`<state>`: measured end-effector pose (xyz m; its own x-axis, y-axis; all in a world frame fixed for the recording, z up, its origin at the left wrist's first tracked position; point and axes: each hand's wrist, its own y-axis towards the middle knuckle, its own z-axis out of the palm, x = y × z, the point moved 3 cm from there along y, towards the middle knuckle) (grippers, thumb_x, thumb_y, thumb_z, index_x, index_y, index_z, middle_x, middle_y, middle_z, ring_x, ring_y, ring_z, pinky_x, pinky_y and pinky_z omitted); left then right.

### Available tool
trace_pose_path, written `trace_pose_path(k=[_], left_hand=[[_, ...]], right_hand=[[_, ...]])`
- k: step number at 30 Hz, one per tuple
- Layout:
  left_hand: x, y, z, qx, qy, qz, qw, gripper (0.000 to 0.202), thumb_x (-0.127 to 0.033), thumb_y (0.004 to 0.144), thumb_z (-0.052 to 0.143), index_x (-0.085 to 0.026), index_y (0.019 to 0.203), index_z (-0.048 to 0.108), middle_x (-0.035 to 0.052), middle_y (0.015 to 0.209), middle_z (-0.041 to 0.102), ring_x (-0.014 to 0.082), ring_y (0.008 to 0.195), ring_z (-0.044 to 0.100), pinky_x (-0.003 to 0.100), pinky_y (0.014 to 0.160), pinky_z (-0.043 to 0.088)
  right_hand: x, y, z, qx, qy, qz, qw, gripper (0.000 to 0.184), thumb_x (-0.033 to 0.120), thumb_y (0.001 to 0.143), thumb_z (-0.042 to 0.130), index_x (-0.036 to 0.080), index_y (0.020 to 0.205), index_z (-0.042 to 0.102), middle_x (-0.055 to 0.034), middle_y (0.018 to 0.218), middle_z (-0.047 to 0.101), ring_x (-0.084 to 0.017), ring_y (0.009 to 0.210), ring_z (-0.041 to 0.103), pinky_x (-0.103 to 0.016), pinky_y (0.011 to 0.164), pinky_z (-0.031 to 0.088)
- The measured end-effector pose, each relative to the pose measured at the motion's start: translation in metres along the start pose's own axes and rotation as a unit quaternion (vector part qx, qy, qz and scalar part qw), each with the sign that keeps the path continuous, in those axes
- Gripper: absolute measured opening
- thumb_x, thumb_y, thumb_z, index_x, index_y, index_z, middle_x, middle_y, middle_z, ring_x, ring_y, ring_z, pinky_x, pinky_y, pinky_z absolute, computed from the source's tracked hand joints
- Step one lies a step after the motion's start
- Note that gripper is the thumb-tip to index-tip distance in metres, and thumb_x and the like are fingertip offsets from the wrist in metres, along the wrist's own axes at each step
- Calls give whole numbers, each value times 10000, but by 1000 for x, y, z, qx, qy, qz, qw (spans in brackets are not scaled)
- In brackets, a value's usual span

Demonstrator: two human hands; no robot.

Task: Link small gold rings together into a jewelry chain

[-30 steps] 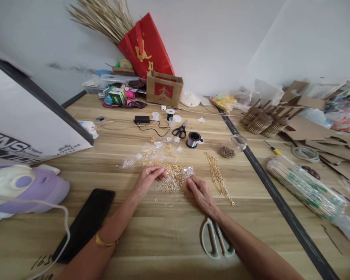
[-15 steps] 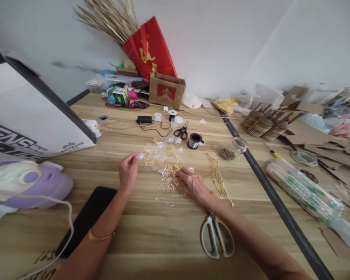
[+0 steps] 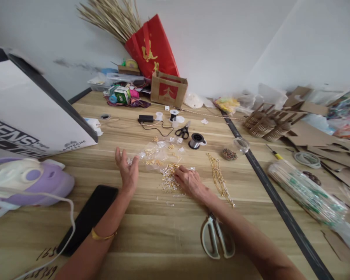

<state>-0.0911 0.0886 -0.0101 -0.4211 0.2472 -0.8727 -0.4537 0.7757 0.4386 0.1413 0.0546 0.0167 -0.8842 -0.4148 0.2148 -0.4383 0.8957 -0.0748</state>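
On the wooden desk, the left hand hovers with fingers spread beside clear bags, likely to steady them. The right hand presses curled fingers, grip unclear, onto the gold bead pile lying between both hands.

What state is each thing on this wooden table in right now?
Left hand, open, fingers spread beside clear plastic packets.
Right hand, resting on gold bead pile.
Black phone, screen dark, lying flat.
Pale green scissors, blades hidden under forearm.
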Motion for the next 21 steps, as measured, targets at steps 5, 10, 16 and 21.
trace_pose_path(k=[5,10,16,21], left_hand=[[-44,-10,4,31,39,148,988,454,-276,829,554,-209,1271,472,106,1403,403,256,1325,318,458,1115,228],[-75,-33,21,175,4,168,970,214,-226,831,538,-192,1007,654,76,1087,631,232,1128,518,433,1026,379],[-63,-66,47,397,-138,-85,903,386,-203,778,595,-174,1162,604,100,1154,651,203,938,641,321,808,525],[-52,-73,55,397,-227,-226,860,390,-232,694,679,-110,1059,617,94,895,720,176,727,670,272,655,528]], right_hand=[[-18,0,4,-94,203,2,975,131,179,863,493,190,876,623,-18,847,641,-126,726,573,-212,634,362],[-25,-1,3,-100,398,8,912,142,245,826,518,149,798,619,11,678,588,-103,608,508,-202,573,370],[-16,-4,-2,-87,447,-15,890,172,294,836,527,147,784,600,19,646,536,-95,578,447,-204,541,338],[-9,-5,-7,-92,420,-8,903,193,313,842,517,149,788,602,5,661,562,-103,586,462,-211,555,349]])
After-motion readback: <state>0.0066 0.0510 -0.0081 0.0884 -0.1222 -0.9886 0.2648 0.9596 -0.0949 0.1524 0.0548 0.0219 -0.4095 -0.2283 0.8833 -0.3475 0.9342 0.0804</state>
